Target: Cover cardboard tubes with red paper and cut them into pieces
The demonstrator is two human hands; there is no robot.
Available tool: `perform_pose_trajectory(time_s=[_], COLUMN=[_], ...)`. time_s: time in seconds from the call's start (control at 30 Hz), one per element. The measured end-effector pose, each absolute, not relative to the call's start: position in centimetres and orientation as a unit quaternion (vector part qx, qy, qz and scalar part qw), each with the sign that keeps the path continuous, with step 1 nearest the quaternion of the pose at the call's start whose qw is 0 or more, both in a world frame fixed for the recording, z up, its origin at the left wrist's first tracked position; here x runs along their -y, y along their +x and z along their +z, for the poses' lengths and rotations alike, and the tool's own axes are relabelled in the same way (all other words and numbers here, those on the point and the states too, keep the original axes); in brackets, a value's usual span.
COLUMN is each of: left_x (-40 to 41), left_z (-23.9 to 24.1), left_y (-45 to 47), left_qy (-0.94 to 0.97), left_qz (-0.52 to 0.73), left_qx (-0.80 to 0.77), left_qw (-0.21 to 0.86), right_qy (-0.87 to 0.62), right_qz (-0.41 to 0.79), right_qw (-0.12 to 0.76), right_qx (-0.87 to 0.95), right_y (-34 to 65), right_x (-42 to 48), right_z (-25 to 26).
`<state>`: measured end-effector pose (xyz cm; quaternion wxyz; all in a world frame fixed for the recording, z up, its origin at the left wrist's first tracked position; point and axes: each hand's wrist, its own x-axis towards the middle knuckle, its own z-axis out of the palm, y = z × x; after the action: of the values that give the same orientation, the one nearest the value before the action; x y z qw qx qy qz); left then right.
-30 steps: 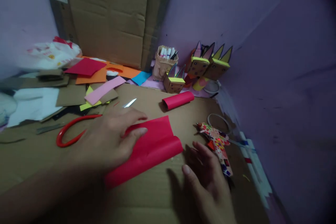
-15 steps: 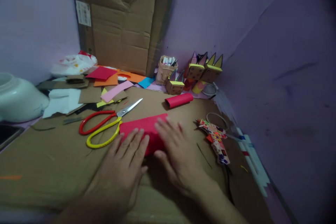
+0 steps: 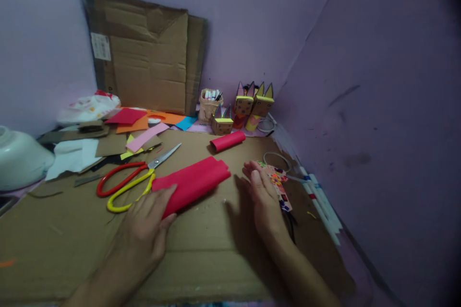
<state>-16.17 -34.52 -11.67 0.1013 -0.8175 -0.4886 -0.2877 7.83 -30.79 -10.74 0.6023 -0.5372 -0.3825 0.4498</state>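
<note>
A folded red paper sheet lies on the brown cardboard work surface. My left hand lies flat with fingers spread, its fingertips resting on the near left end of the red paper. My right hand is open, fingers stretched out, on the cardboard just right of the paper and not touching it. It lies beside a colourful patterned glue gun.
Red and yellow scissors lie left of the paper. A rolled red paper tube, paper-eared box figures, a small basket of markers, coloured paper scraps, a leaning cardboard sheet and a white bowl surround the area.
Both hands pressed on the red paper half a second ago. The right hand has since slid off to the right, and the left hand has drawn back to the paper's left end.
</note>
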Motion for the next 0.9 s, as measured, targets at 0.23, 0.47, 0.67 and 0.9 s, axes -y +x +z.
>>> perform_pose_trajectory(time_s=[0.23, 0.47, 0.67, 0.9], left_x=[33.3, 31.3, 30.8, 32.6], left_z=[-9.9, -8.4, -8.2, -7.1], left_y=[-15.5, -14.9, -14.8, -14.2], left_qy=[-0.827, -0.784, -0.508, -0.432], left_qz=[-0.315, -0.391, -0.451, -0.511], left_qx=[0.45, 0.48, 0.528, 0.552], left_qw=[0.124, 0.042, -0.511, -0.497], right_qy=[-0.305, -0.29, -0.273, -0.227], right_qz=[0.789, 0.694, 0.7, 0.7], right_qw=[0.502, 0.652, 0.64, 0.62], right_qx=[0.181, 0.093, 0.16, 0.271], right_y=[5.1, 2.9, 2.8, 2.7], right_x=[31.4, 29.4, 30.0, 30.8], right_z=[-8.5, -7.8, -8.9, -9.3])
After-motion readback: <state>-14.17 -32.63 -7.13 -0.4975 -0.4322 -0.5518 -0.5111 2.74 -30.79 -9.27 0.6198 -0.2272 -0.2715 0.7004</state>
